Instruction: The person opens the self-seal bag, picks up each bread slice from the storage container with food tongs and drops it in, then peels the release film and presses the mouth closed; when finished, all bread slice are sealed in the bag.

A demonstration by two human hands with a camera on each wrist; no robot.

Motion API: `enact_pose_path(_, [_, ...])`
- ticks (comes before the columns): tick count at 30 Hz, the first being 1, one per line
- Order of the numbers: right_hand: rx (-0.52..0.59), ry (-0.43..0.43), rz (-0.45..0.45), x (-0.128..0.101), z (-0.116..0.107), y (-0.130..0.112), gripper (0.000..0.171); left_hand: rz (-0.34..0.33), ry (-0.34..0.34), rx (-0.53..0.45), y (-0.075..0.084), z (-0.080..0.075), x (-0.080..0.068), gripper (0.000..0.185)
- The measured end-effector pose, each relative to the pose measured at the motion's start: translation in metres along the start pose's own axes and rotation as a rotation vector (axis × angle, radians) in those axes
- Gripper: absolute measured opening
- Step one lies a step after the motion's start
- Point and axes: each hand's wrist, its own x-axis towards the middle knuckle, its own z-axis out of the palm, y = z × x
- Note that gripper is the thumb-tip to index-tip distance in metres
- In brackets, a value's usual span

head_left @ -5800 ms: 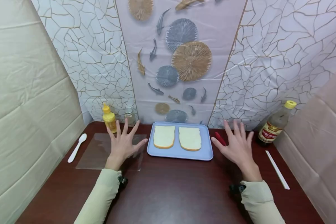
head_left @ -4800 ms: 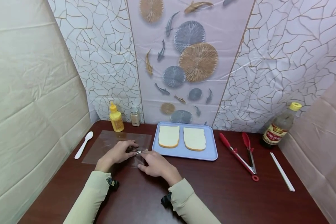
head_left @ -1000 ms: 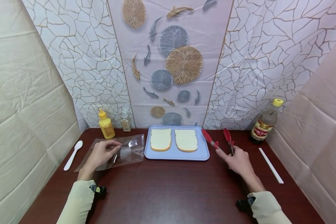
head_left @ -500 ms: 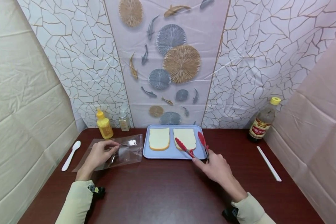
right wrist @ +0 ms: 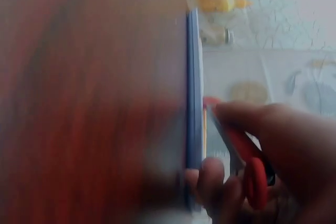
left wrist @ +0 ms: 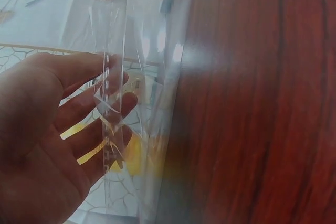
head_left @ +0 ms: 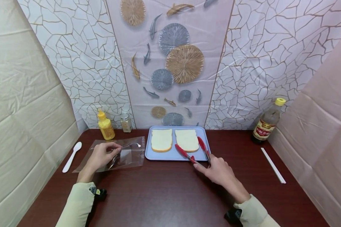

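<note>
My right hand (head_left: 220, 170) grips red-tipped tongs (head_left: 184, 152), whose two arms are spread around the right bread slice (head_left: 187, 140), one tip at each side. Whether the tips touch the crust I cannot tell. That slice and a second bread slice (head_left: 161, 139) lie flat, side by side, on a light blue tray (head_left: 173, 156). In the right wrist view the red ring (right wrist: 255, 182) at the tongs' end shows by my palm. My left hand (head_left: 100, 157) pinches a clear plastic bag (head_left: 133, 159) by its upper layer, lifting it off the table; the left wrist view shows the film (left wrist: 113, 108) between thumb and fingers.
Behind the bag stand a yellow squeeze bottle (head_left: 106, 127) and a small shaker jar (head_left: 126, 123). A white spoon (head_left: 72, 157) lies at the far left. On the right are a dark sauce bottle (head_left: 265, 123) and white chopsticks (head_left: 273, 166). Fabric walls enclose the table.
From beside the tray, the tongs in my right hand have moved left and lowered around the right slice. Earlier both hands worked at the bag; my left hand has since stayed pinching it.
</note>
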Motion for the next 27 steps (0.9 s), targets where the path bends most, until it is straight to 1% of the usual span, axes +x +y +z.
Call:
enact_pose_path(5, [0.068,-0.043,-0.003,0.005,-0.017,0.015,0.079,-0.001,0.001,0.008,-0.001,0.000,0.001,0.011])
enact_pose_path(8, [0.075,-0.040,-0.011,0.006,-0.028,0.022,0.071,0.009,0.009,0.016,-0.001,0.000,0.002,0.011])
enact_pose_path(10, [0.063,-0.031,-0.021,0.007,-0.032,0.025,0.067,0.014,0.012,0.020,-0.001,0.001,0.003,0.011])
enact_pose_path(13, [0.074,-0.047,-0.020,0.007,-0.030,0.025,0.071,0.013,0.011,0.015,0.000,0.001,0.003,0.011])
enact_pose_path(16, [0.114,-0.080,0.006,0.009,-0.021,0.018,0.082,0.008,0.005,0.005,0.000,0.002,0.003,0.011])
enact_pose_path(18, [0.132,-0.087,0.026,0.011,-0.015,0.012,0.090,0.007,0.000,-0.002,0.000,0.002,0.002,0.011])
enact_pose_path(20, [0.115,-0.074,0.033,0.015,-0.010,0.005,0.094,0.003,-0.004,-0.010,-0.001,0.003,0.002,0.012])
enact_pose_path(22, [0.063,-0.039,0.013,0.019,-0.006,0.001,0.095,0.002,-0.005,-0.015,-0.002,0.004,0.001,0.012])
enact_pose_path(25, [-0.024,0.010,-0.018,0.023,-0.005,0.000,0.096,-0.004,-0.003,-0.031,-0.004,0.003,0.001,0.012])
enact_pose_path(27, [-0.054,0.037,-0.031,0.025,-0.005,0.003,0.095,0.001,-0.001,-0.035,-0.004,0.003,0.001,0.012])
